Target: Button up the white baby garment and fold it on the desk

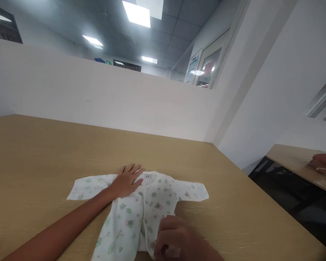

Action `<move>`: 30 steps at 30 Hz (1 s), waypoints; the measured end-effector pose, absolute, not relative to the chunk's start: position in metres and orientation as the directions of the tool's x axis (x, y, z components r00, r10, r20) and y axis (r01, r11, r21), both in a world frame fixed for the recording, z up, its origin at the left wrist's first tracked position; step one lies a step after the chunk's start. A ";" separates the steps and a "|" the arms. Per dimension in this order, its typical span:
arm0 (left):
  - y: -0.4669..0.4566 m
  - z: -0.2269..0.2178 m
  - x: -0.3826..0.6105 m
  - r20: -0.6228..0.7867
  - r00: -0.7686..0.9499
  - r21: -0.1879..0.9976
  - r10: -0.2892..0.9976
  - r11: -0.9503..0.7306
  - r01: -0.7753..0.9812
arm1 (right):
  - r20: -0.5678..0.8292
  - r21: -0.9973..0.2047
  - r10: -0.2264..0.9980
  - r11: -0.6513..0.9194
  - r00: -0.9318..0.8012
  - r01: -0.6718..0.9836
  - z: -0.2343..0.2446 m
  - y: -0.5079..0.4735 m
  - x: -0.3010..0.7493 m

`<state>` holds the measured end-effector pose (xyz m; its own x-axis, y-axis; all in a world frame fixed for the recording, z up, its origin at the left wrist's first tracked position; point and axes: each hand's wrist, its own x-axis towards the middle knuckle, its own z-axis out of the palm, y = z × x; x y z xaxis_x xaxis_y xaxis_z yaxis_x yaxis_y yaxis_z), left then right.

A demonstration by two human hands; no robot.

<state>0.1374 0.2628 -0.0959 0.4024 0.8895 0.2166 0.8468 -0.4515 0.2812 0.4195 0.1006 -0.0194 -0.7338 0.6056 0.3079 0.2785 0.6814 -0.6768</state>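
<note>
A white long-sleeved baby top (130,214) with green and grey animal prints lies on the table with its sleeves spread out. Its front is parted down the middle, and a small label shows inside the neckline. My left hand (126,183) rests flat beside the collar, fingers spread, pressing on the shoulder. Over the lower front on the right, my right hand (171,237) is closed with curled fingers on the edge of the front panel. It is slightly blurred, and a pale patch shows at its fingers. The bottom hem runs out of view.
The wooden table (70,145) ends at a low white partition (125,101). A white wall (266,90) rises on the right. Beyond it stands another table (290,156) with a reddish-brown object (324,159) on top.
</note>
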 end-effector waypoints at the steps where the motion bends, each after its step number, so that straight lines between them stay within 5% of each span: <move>1: 0.262 -0.096 0.138 0.215 0.398 0.281 0.892 -0.447 0.849 | 0.284 -0.683 0.574 0.683 -0.768 0.258 -0.022 0.100 0.420; 6: 0.262 -0.094 0.138 0.213 0.394 0.273 0.894 -0.442 0.855 | 0.166 -0.680 0.633 0.629 -0.756 0.377 -0.020 0.102 0.426; 12: 0.263 -0.095 0.137 0.175 0.409 0.262 0.896 -0.442 0.858 | 0.382 -0.629 0.811 0.580 -0.444 0.518 -0.027 0.148 0.455; 17: 0.257 -0.089 0.139 0.293 0.412 0.240 0.863 -0.484 0.842 | 0.334 -0.587 0.879 0.477 -0.341 0.654 -0.051 0.177 0.483; 25: 0.245 -0.054 0.151 0.378 0.479 0.479 0.793 -0.610 0.632 | 0.538 -0.507 0.698 0.716 -0.473 0.481 -0.053 0.201 0.433; 30: 0.245 -0.061 0.150 0.314 0.517 0.546 0.796 -0.597 0.588 | 0.395 -0.447 0.670 0.738 -0.628 0.506 -0.061 0.236 0.385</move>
<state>0.1503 0.2454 -0.0612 0.5172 0.7962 0.3139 0.5879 -0.5971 0.5457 0.3853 0.2363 -0.0612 -0.6281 0.6703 0.3952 0.5063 0.7377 -0.4466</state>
